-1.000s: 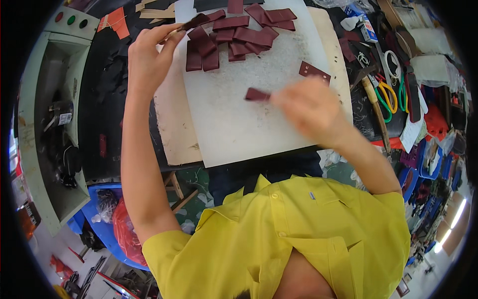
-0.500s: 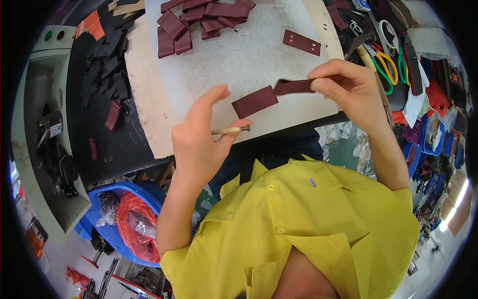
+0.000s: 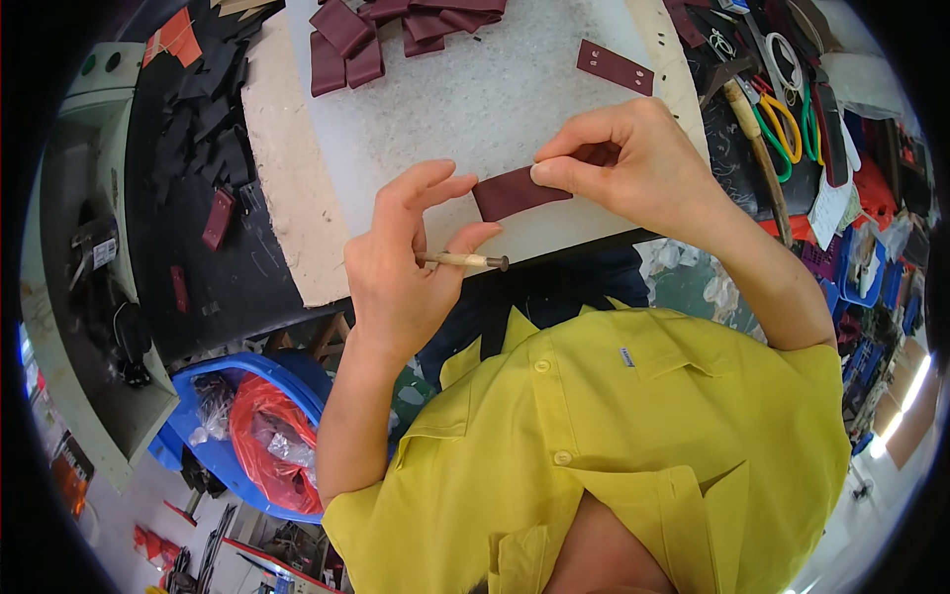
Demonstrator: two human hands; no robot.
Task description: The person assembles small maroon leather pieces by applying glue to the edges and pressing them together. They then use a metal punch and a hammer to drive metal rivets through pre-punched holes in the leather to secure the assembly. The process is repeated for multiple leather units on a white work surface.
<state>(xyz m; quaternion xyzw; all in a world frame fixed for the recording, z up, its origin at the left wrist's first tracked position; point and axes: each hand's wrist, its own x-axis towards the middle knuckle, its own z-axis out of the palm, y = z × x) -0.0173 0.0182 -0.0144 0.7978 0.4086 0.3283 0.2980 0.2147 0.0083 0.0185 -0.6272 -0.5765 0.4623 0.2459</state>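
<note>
A plain burgundy leather piece (image 3: pixel 515 195) lies near the front edge of the white work sheet. The thumb and fingers of my right hand (image 3: pixel 623 163) pinch its right end. My left hand (image 3: pixel 401 257) has its fingertips beside the left end of that piece; I cannot tell if they touch it. Tucked in this hand, below the thumb, is a thin light-coloured stick tool (image 3: pixel 460 260) with a dark tip. Whether one or two layers of leather lie under my right fingers is hidden.
Several burgundy strips (image 3: pixel 346 49) are heaped at the back left of the sheet. A burgundy piece with metal fittings (image 3: pixel 615 67) lies at the back right. Black pieces (image 3: pixel 213 124) cover the left side. A wooden-handled hammer (image 3: pixel 757 148) and scissors (image 3: pixel 784 129) lie at right.
My right hand has moved left and brought its strip onto the piece that lay on the sheet. My left fingers have come closer to its left end.
</note>
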